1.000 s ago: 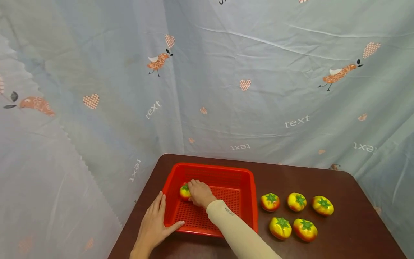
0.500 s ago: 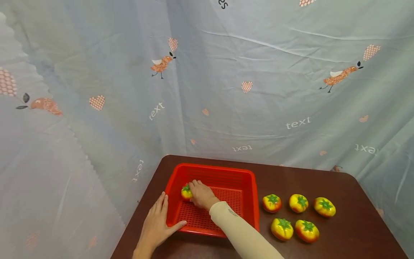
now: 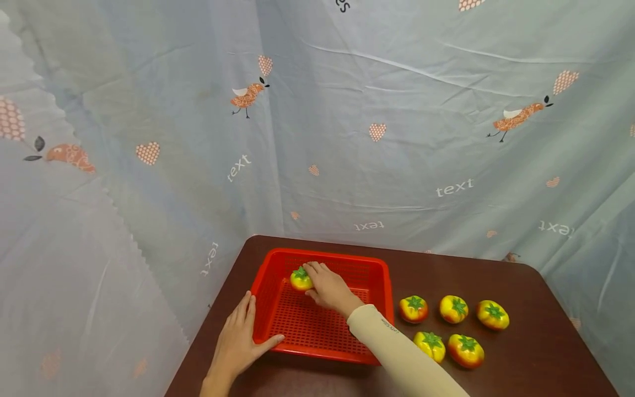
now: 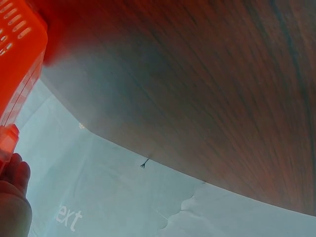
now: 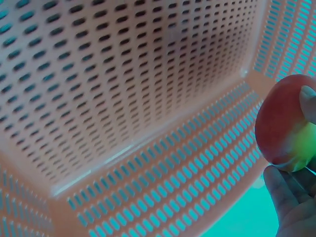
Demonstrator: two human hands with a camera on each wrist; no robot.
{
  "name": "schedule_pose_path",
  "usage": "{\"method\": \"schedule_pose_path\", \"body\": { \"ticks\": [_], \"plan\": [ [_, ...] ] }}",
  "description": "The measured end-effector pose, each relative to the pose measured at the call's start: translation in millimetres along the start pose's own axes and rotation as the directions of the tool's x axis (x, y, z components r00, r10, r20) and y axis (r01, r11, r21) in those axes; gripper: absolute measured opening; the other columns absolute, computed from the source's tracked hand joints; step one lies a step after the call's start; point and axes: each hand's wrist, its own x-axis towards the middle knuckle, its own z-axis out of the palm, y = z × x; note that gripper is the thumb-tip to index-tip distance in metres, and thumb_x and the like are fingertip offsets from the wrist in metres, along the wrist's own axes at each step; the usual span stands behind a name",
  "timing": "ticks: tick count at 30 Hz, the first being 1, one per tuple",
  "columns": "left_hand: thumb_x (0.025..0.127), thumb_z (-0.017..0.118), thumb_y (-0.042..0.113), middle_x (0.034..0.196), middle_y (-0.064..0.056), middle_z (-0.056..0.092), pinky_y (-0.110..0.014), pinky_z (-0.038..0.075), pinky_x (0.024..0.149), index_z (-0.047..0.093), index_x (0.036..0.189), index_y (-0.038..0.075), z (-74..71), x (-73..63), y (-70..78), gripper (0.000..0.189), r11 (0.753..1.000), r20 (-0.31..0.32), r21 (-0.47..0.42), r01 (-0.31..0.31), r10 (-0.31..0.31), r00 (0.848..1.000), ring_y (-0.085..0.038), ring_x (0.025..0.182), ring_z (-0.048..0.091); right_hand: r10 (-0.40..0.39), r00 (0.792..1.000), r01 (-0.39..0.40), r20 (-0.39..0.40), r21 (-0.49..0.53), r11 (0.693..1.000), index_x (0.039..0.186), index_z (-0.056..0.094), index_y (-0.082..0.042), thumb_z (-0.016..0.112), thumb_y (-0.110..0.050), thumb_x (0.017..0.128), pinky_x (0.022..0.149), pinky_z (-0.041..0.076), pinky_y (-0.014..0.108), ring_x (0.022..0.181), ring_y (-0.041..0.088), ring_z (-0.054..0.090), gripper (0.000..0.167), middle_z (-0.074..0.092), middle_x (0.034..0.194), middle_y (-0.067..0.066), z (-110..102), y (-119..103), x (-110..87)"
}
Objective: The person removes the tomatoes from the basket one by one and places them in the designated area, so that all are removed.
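Observation:
A yellow-and-red persimmon with a green leafy top (image 3: 300,280) is held in my right hand (image 3: 329,286), above the floor of the red plastic basket (image 3: 322,354). In the right wrist view, the thumb and fingers grip the persimmon (image 5: 284,123) from both sides, clear of the perforated basket floor. My left hand (image 3: 238,339) rests at the basket's near left corner. Its fingers lie straight along the left rim, and the thumb stretches over the front rim. The left wrist view shows only some fingers (image 4: 15,177) beside the basket (image 4: 22,54).
Several more persimmons (image 3: 466,351) sit in two rows on the dark brown table (image 3: 541,331), right of the basket. A patterned grey-blue cloth (image 3: 347,182) hangs behind the table and along its sides.
My right hand has lifted the persimmon off the basket floor and moved it a little right and away from the left wall. The left hand stays at the basket's corner.

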Motion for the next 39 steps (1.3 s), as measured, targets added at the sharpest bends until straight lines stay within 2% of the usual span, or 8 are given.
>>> {"method": "schedule_pose_path", "body": {
  "ticks": [8,13,23,27,32,39],
  "plan": [
    [0.072,0.073,0.067,0.154,-0.023,0.033,-0.061,0.04,0.105,0.039,0.145,-0.009,0.3,1.2,0.1,0.111,1.0,0.015,-0.002,0.002,-0.002,1.0,-0.043,0.133,0.043,-0.011,0.999,0.012,-0.033,0.02,1.0,0.147,0.04,-0.007,0.072,-0.028,0.09,0.103,0.049,0.032,0.132,0.022,0.048,0.07,0.045,0.147,0.007,-18.3,14.2,-15.9],
    [0.073,0.073,0.065,0.155,-0.023,0.033,-0.062,0.039,0.105,0.038,0.145,-0.009,0.1,0.9,1.4,0.109,1.0,0.028,0.001,0.013,-0.013,1.0,-0.044,0.133,0.043,0.001,0.999,0.002,-0.053,0.065,0.998,0.148,0.039,-0.007,0.073,-0.026,0.089,0.099,0.052,0.035,0.133,0.023,0.047,0.071,0.044,0.148,0.007,-32.0,19.8,-26.4],
    [0.073,0.07,0.069,0.154,-0.023,0.033,-0.063,0.039,0.104,0.038,0.145,-0.009,0.8,1.6,-0.7,0.111,1.0,0.014,0.009,0.0,0.0,1.0,-0.044,0.133,0.042,0.017,0.995,-0.011,-0.094,0.066,0.998,0.148,0.039,-0.006,0.073,-0.026,0.089,0.099,0.052,0.037,0.134,0.025,0.046,0.07,0.042,0.15,0.01,-51.8,36.4,-45.4],
    [0.073,0.07,0.07,0.155,-0.023,0.033,-0.063,0.039,0.104,0.038,0.145,-0.009,1.7,1.2,-0.9,0.112,1.0,0.01,0.004,0.0,0.0,1.0,-0.044,0.133,0.042,0.014,0.991,-0.007,-0.134,0.051,0.999,0.147,0.04,-0.005,0.073,-0.026,0.089,0.097,0.052,0.038,0.132,0.026,0.048,0.07,0.044,0.148,0.011,-57.6,48.9,-57.2],
    [0.072,0.071,0.069,0.154,-0.023,0.033,-0.062,0.039,0.104,0.038,0.145,-0.008,2.5,1.3,-1.8,0.111,1.0,0.004,0.002,-0.008,0.008,1.0,-0.044,0.133,0.042,0.046,0.979,-0.037,-0.199,0.047,0.998,0.146,0.043,-0.006,0.075,-0.024,0.087,0.094,0.053,0.04,0.128,0.026,0.05,0.069,0.047,0.145,0.009,-65.7,69.2,-74.4],
    [0.073,0.071,0.068,0.155,-0.023,0.033,-0.064,0.038,0.103,0.039,0.145,-0.009,1.4,2.9,-1.0,0.11,1.0,0.011,0.004,-0.004,0.004,1.0,-0.045,0.132,0.042,0.068,0.968,-0.063,-0.241,0.029,0.998,0.144,0.044,-0.003,0.076,-0.023,0.086,0.097,0.052,0.041,0.127,0.028,0.051,0.07,0.05,0.141,0.012,-82.1,96.5,-97.4]
  ]
}}
